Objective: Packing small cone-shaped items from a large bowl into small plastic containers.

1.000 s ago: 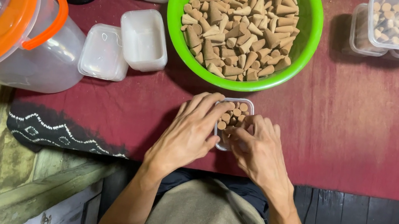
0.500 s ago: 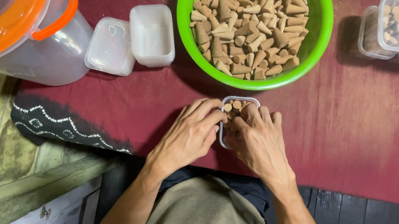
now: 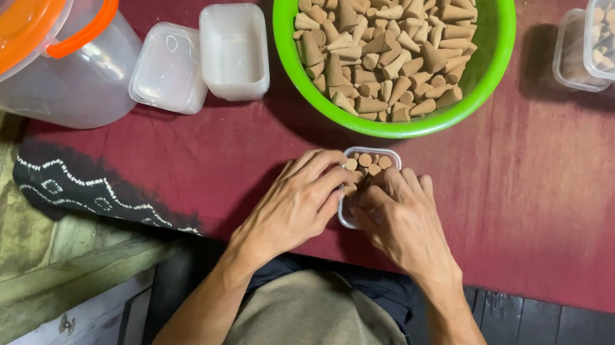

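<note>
A small clear plastic box stands on the dark red cloth near its front edge, partly filled with upright brown cones. My left hand cups the box's left side, fingers resting over its rim. My right hand covers its right and lower part, fingertips pressing on the cones inside. Most of the box is hidden under both hands. Just behind it sits a bright green bowl heaped with loose brown cones.
An empty clear box and a flat lid lie left of the bowl. A large clear bucket with an orange rim and handle stands at far left. Filled clear boxes are stacked at the back right.
The view has shifted slightly. Both hands stay on the small box, with the fingers shifting a little over the cones.
</note>
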